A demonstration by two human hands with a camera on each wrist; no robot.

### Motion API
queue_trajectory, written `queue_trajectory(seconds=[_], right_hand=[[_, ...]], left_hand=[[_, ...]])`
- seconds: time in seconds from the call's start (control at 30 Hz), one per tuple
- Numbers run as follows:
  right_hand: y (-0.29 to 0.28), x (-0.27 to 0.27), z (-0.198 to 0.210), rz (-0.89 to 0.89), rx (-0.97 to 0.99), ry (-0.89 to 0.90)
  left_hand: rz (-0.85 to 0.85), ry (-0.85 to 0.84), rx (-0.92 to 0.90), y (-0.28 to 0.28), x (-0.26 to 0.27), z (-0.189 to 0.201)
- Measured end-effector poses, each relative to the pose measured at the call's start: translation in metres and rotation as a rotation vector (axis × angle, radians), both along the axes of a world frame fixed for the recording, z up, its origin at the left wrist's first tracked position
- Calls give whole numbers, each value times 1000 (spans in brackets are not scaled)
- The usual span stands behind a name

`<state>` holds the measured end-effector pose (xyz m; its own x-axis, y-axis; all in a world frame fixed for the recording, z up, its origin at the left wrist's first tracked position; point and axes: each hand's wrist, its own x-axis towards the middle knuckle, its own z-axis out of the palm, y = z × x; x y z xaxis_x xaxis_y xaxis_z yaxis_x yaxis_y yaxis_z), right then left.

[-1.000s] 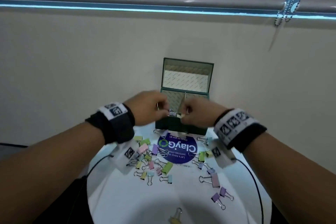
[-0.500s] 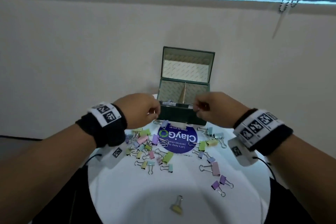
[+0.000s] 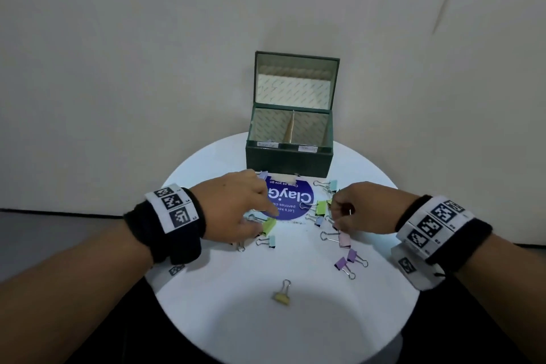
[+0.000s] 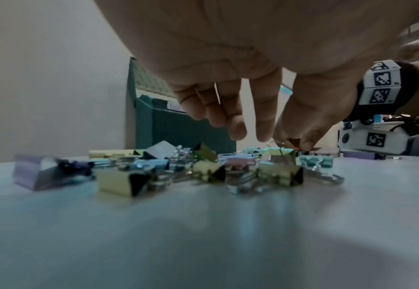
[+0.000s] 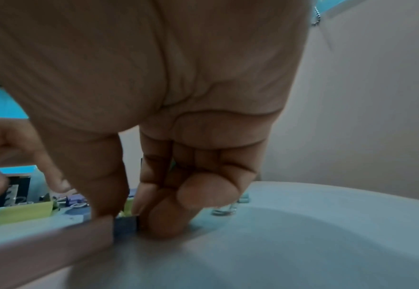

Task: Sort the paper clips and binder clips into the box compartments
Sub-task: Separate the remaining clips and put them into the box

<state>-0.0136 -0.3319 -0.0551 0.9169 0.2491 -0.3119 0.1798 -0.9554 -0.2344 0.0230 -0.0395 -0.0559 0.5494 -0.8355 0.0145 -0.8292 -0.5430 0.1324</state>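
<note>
A dark green box (image 3: 289, 161) stands open at the table's far side, with a divider between its two compartments. Pastel binder clips lie scattered in front of it. My left hand (image 3: 267, 220) reaches down into the left pile (image 4: 203, 170); in the left wrist view, thumb and forefinger (image 4: 282, 139) pinch the wire handle of a green binder clip (image 4: 280, 152). My right hand (image 3: 332, 210) is curled over the right-hand clips. In the right wrist view its thumb and forefinger (image 5: 120, 213) pinch a small blue binder clip (image 5: 125, 224) beside a pink one (image 5: 55, 240).
The round white table (image 3: 295, 328) has a blue round sticker (image 3: 291, 201) in front of the box. A yellow clip (image 3: 282, 297) lies alone near the front, and two purple clips (image 3: 350, 261) lie at the right. A beige wall rises close behind the box.
Both hands have come back from the box's front rim and dropped to the clips on the table, left to the left pile, right to the right group.
</note>
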Motion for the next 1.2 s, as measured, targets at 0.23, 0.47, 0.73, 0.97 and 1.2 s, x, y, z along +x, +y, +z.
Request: queue_trajectory(seconds=[0.23,0.47,0.73,0.97,1.2], right_hand=[[4,0,-1,-10,37,-2],[3,1,7,-5,205,-133],[17,-3,17,41,249,-72],[36,5,9,235,-181,-166],[45,28,25,212,177,-178]], left_hand=[[-110,-42,75,-21,-12,-5],[-104,-34,-79,-23,-15,-6],[-49,181,51,-30,-50,3],[-119,297,242,-30,-49,-1],[-135,241,194,-31,-49,0]])
